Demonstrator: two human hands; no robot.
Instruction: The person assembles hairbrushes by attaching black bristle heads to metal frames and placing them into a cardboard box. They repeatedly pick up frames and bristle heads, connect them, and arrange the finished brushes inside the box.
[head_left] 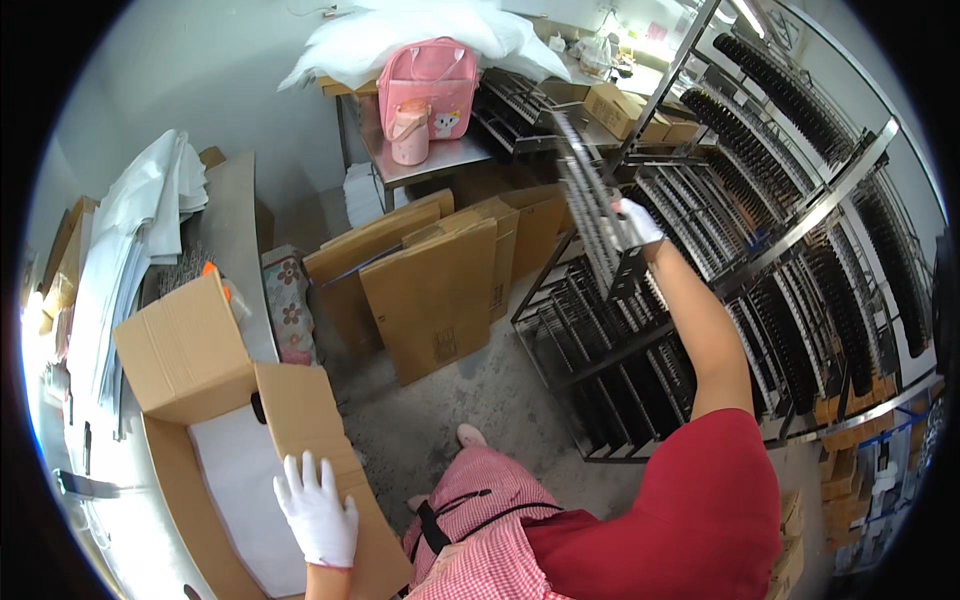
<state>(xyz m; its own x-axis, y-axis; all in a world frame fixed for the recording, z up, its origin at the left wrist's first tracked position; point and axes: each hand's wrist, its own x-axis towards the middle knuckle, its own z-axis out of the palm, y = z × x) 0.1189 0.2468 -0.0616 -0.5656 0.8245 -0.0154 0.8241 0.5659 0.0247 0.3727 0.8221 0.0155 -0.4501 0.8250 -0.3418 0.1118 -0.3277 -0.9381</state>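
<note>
Handling step, apparently: right hand (640,222) fingers curled round a slotted rack piece (597,215) beside metal shelving (845,188), left hand (318,513) spread, seemingly empty, at open carton (190,335); next move calls for clearance.

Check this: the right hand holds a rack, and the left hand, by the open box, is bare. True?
Not bare: the left hand by the open box wears a white glove, the head view shows. The right hand does hold a rack.
</note>
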